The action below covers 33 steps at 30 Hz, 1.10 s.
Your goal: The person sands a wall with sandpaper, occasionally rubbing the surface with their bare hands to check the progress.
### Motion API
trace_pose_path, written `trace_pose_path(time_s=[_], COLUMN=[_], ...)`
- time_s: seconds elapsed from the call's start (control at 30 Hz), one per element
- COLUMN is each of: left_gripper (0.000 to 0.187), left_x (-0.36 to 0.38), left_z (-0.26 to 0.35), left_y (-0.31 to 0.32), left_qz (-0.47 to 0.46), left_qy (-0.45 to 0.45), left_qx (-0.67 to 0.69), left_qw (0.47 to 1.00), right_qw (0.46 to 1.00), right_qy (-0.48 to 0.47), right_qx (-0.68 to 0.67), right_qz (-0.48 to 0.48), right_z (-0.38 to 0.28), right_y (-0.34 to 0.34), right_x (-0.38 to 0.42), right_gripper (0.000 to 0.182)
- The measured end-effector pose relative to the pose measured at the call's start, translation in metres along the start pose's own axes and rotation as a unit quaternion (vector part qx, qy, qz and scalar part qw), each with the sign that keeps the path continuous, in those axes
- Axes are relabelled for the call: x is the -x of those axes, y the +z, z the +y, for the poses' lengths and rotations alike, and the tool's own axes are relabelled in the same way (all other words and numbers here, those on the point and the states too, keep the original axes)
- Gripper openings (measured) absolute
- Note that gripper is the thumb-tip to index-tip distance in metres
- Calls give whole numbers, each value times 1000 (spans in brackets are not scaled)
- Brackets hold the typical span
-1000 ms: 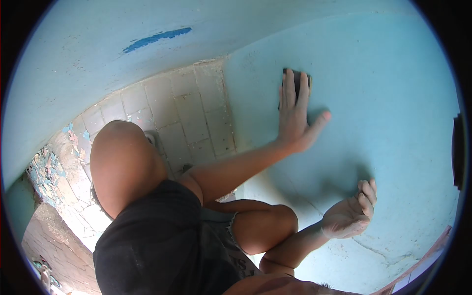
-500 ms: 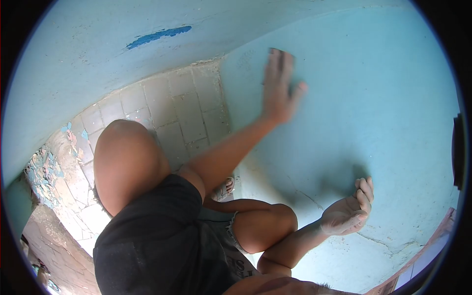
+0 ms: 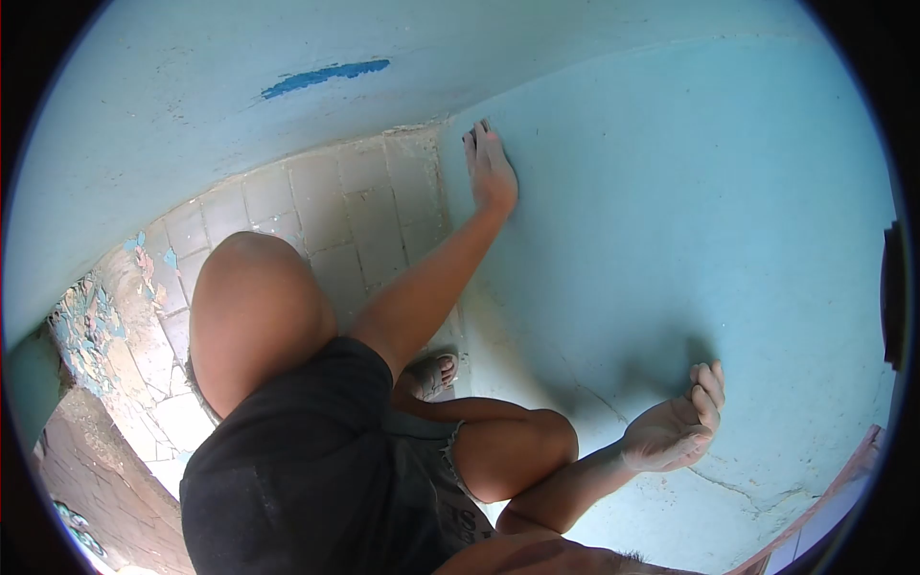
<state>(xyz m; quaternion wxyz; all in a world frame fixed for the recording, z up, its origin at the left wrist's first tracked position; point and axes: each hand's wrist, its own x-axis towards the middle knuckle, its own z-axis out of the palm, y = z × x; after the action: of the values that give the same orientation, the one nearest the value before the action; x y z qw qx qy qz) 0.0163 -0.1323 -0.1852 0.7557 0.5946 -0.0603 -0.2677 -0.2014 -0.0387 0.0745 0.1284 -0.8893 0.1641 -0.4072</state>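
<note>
My left hand (image 3: 492, 175) lies against the light-blue wall (image 3: 613, 211) close to its corner, fingers stretched up the surface. A small dark piece (image 3: 482, 126) shows between and beyond the fingertips; most of it is hidden under them, and I cannot tell what it is. Lower right, my right hand (image 3: 674, 428) is raised in front of the same wall with the palm turned up. Its fingers curl loosely around nothing, and pale dust coats the skin. The hand's shadow falls on the wall just above it.
Worn white floor tiles (image 3: 331, 211) run along the adjoining wall, which bears a dark-blue paint patch (image 3: 326, 79). Paint flakes (image 3: 88, 331) lie at the left. My bent knee (image 3: 254, 316) and sandalled foot (image 3: 438, 376) are below the left arm. A crack (image 3: 724, 479) crosses the surface near the right hand.
My left hand has moved left and slightly down in the view, closer to the corner, and its thumb no longer sticks out. The right hand keeps its loose curl in nearly the same place.
</note>
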Motion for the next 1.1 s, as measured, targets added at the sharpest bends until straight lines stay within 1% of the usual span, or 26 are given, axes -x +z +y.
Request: trace_pose_path(time_s=[0.03, 0.07, 0.13, 0.17, 0.23, 0.27, 0.33, 0.37, 0.43, 0.47, 0.5, 0.57, 0.6, 0.67, 0.7, 0.77, 0.8, 0.83, 0.87, 0.9, 0.93, 0.97, 1.0, 1.03, 1.07, 1.1], left_gripper=[73, 73, 66, 66, 63, 66, 69, 69, 70, 70, 70, 69, 67, 62, 62, 59, 59, 59, 59, 59, 59, 59, 59, 60, 62, 63], left_x=[-4, 9, 64, 62, 40, 19, -18, -17, -8, 18, 30, 47, 33, -4, -10, -26, -13, 19, 39, 41, 44, 48, 36, 9, -18, -36], left_z=[8, 16, 47, 41, 27, 10, -22, -21, -13, 19, 35, 49, 34, -6, -18, -27, -19, -5, 6, 15, 25, 29, 20, 0, -20, -36], left_y=[-4, 3, 18, 17, 9, 1, -8, -6, 5, 12, 14, 17, 11, 7, 7, 4, 10, 21, 27, 25, 22, 18, 16, 14, 12, 8], left_qz=[25, 29, -14, -16, -24, -14, 33, 32, 37, 12, 12, -30, -45, 15, 12, 68, 71, 60, 47, 44, 12, -19, -19, 11, 41, 76], left_qy=[-87, -81, 76, 69, 174, 199, 35, 40, -8, 9, 2, 151, 194, 150, 151, -36, -32, 34, 95, 89, 124, 158, 155, 141, 127, 45], left_qx=[46, 47, -41, -42, -59, -39, 24, 23, -6, -41, -43, -33, -43, 32, 34, 48, 51, 0, -52, -51, -20, 12, 14, 1, -14, 23], left_qw=[995, 995, 996, 997, 983, 979, 999, 998, 999, 999, 999, 987, 979, 988, 988, 996, 996, 998, 993, 994, 992, 987, 988, 990, 991, 996], right_qw=[1000, 1000, 1000, 1000, 999, 999, 999, 1000, 1000, 1000, 1000, 1000, 1000, 999, 1000, 999, 998, 998, 997, 995, 993, 993, 993, 992, 986, 970], right_qy=[0, 4, 2, -2, 6, 1, 5, 14, 4, 6, 11, 4, 7, 5, 4, 27, 41, 39, 69, 100, 105, 109, 117, 122, 79, 51], right_qx=[3, -1, 9, 21, 24, 23, 22, 13, -2, -6, -6, 7, 10, 6, 9, 12, 40, 40, 12, -14, -21, -18, 11, 39, 121, 206], right_qz=[-8, -3, -7, -14, -27, -32, -24, -12, -12, -17, -21, -24, -26, -32, -29, -34, -26, -25, -26, -28, -45, -49, -29, -5, -87, -123], right_z=[2, 2, 3, 2, 2, 3, 1, 1, 3, 3, 4, 5, 5, 5, 3, 2, 3, 2, 0, 1, 3, 1, -4, -7, -4, -6], right_y=[1, 1, 5, 5, 7, 7, 5, 7, 9, 9, 10, 12, 12, 13, 15, 25, 30, 40, 52, 59, 62, 68, 76, 80, 71, 68], right_x=[0, 0, -3, -3, -4, -6, -4, -3, -5, -5, -6, -7, -7, -10, -10, -11, -12, -13, -15, -17, -19, -21, -27, -31, -30, -33], right_gripper=[52, 51, 51, 51, 51, 51, 51, 51, 52, 52, 52, 52, 52, 51, 51, 49, 52, 52, 52, 54, 61, 61, 62, 64, 65, 72])
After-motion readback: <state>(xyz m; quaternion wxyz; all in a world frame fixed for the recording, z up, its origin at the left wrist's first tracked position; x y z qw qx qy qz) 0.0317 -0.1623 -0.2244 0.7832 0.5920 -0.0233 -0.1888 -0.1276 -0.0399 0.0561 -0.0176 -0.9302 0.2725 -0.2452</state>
